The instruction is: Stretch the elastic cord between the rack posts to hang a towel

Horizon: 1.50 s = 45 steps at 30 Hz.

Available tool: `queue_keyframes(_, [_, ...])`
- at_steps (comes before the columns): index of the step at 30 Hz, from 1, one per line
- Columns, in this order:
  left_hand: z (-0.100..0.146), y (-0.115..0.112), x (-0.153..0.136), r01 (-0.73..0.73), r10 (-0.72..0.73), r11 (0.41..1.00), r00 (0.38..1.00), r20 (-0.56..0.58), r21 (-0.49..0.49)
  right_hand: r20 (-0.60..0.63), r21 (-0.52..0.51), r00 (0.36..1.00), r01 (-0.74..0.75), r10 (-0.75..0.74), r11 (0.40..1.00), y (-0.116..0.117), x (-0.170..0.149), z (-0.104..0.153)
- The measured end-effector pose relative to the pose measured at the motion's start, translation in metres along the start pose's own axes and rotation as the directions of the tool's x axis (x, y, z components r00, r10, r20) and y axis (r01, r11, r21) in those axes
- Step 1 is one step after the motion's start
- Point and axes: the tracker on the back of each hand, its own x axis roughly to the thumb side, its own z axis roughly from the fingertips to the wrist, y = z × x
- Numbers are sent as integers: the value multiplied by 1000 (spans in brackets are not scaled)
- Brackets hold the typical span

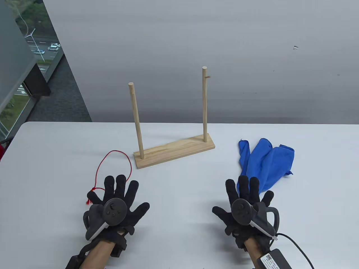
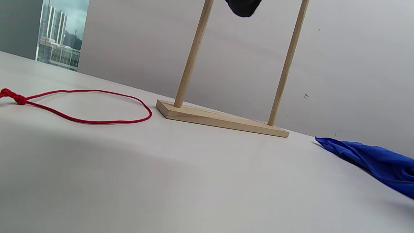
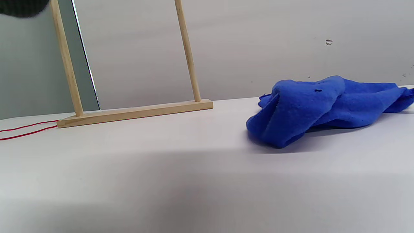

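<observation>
Both hands, left hand (image 1: 116, 207) and right hand (image 1: 246, 208), hover with fingers spread, holding nothing. The red elastic cord (image 1: 113, 165) lies looped left of the wooden rack (image 1: 174, 152): thin, light, stretchy; best pinched at its knot (image 2: 16, 97). The blue towel (image 1: 266, 162), limp, lies to the right.

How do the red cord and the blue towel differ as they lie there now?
The red cord is a thin strand lying flat in an open loop with a knot at one end; the blue towel is broad cloth, bunched and rumpled. The cord lies left of the wooden rack, the towel to its right. Both rest on the table, neither held.
</observation>
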Motion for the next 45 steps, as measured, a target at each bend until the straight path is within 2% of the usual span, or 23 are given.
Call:
queue_keyframes(9, [5,-2,7,25,-25,999,1000,6,26,7,9,1000,3,-3,1000,-1,-3,6])
queue_keyframes(12, [5,-2,7,34,-34,999,999,-2,12,-14,-13,999,-52,52,999,-4,-3,5])
queue_keyframes(25, [5,-3,1,-25,26,999,999,-32,26,-36,5,999,-24,24,1000,-4,-6,5])
queue_keyframes(32, [5,0,0,-34,37,989,999,-18,146,-36,1,999,-12,12,1000,-3,-7,5])
queue_keyframes(45, [4,2,-12,-149,162,970,985,-53,191,-36,-5,999,13,-14,1000,-4,-6,11])
